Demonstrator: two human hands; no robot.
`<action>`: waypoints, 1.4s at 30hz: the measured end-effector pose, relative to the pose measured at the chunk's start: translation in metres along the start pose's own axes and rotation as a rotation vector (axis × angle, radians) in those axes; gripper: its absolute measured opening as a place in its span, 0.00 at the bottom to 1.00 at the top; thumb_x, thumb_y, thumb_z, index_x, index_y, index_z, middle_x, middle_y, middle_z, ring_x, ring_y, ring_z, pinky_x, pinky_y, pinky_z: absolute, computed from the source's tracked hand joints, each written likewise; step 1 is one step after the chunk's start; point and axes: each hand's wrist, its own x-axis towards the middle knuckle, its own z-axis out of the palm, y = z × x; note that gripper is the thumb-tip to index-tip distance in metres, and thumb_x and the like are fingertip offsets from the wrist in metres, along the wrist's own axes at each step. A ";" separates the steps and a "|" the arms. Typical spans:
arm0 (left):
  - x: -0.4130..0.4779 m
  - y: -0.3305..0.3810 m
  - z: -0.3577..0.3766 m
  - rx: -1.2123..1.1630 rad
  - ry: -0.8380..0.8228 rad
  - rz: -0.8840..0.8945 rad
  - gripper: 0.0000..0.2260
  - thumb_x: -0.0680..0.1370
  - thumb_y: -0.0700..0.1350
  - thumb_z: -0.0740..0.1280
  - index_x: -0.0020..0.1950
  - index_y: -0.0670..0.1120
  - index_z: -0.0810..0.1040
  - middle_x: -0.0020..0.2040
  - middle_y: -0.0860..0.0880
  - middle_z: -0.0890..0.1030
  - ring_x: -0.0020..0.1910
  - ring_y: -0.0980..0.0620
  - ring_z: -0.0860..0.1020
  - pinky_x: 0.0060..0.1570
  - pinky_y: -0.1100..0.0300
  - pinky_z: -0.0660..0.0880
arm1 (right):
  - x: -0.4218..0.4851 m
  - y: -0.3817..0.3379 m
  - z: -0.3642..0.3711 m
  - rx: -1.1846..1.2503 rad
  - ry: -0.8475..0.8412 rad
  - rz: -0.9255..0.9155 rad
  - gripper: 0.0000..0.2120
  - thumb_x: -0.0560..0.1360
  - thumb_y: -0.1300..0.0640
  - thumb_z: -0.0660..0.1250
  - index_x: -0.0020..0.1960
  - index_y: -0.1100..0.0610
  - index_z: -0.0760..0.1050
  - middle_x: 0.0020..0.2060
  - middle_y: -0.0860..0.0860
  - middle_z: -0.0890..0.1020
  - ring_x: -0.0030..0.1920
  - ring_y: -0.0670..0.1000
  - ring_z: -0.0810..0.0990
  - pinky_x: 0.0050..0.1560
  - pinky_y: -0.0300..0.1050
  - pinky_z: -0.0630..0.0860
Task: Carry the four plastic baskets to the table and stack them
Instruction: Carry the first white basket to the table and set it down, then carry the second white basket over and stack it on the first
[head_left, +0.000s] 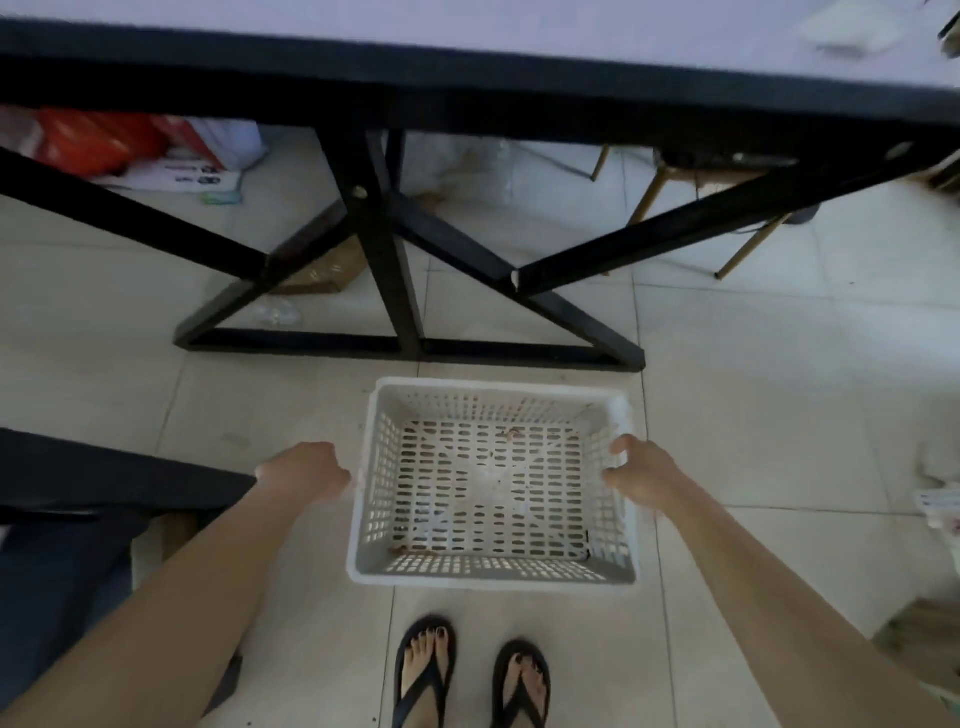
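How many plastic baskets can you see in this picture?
1. The white basket is gripped at its sides by the left hand and right hand, in front of the table. Others may lie out of view.

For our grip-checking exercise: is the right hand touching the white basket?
Touching. The head view shows the right hand gripping the white basket by its right rim.

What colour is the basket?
The basket is white, slotted all over; head view.
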 end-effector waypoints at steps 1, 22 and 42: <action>-0.015 -0.003 -0.008 -0.012 0.020 0.009 0.21 0.79 0.50 0.57 0.70 0.44 0.69 0.67 0.44 0.74 0.63 0.44 0.75 0.64 0.49 0.72 | -0.019 -0.010 -0.009 -0.028 0.000 -0.029 0.22 0.78 0.57 0.60 0.71 0.58 0.65 0.66 0.58 0.72 0.56 0.55 0.75 0.54 0.46 0.73; -0.606 -0.238 0.196 -0.558 0.394 -0.502 0.18 0.78 0.49 0.60 0.67 0.47 0.73 0.62 0.45 0.78 0.62 0.42 0.77 0.59 0.48 0.76 | -0.527 -0.186 0.164 -0.943 -0.180 -1.046 0.15 0.76 0.55 0.64 0.60 0.59 0.75 0.55 0.56 0.78 0.47 0.54 0.75 0.46 0.44 0.72; -0.835 -0.573 0.550 -0.903 0.400 -0.806 0.16 0.80 0.45 0.61 0.64 0.40 0.76 0.63 0.41 0.78 0.59 0.43 0.76 0.61 0.51 0.73 | -0.844 -0.233 0.595 -1.277 -0.180 -1.314 0.11 0.72 0.51 0.65 0.50 0.56 0.76 0.48 0.54 0.80 0.47 0.54 0.78 0.45 0.45 0.74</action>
